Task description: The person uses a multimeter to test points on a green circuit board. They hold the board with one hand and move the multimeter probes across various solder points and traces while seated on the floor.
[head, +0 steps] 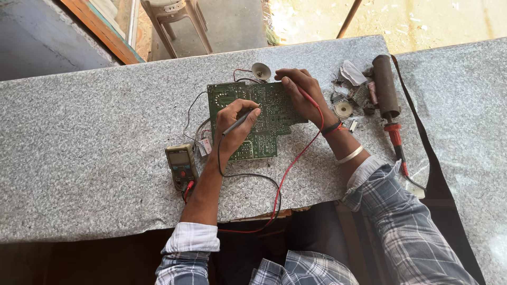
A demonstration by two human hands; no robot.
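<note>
A: What lies closest to the person wearing the camera?

B: Two forearms in rolled plaid sleeves reach over the near edge of a speckled grey stone counter (79, 158). A red lead (288, 171) and a black lead (264, 178) loop across that edge, running back to a small multimeter (180, 164) lying flat at the left.

A: And the hands?

B: The left hand (234, 129) is closed round a black test probe (237, 123), held like a pen, tip on a green circuit board (266, 119). The right hand (301, 92) pinches the red test probe (305, 95) between thumb and fingers, tip pressed near the board's far edge (a pale bangle and dark thread sit on that wrist).

A: Where is the board?

B: Flat on the middle of the counter, solder side up, under both hands. A small speaker (261, 70) sits just beyond it, wired to it.

A: Anything else?

B: To the right, a dark cylinder (385, 87), a red-handled tool (396, 140) and a heap of small parts (351, 97). Farther off, a plastic stool (174, 18) stands on the floor
</note>
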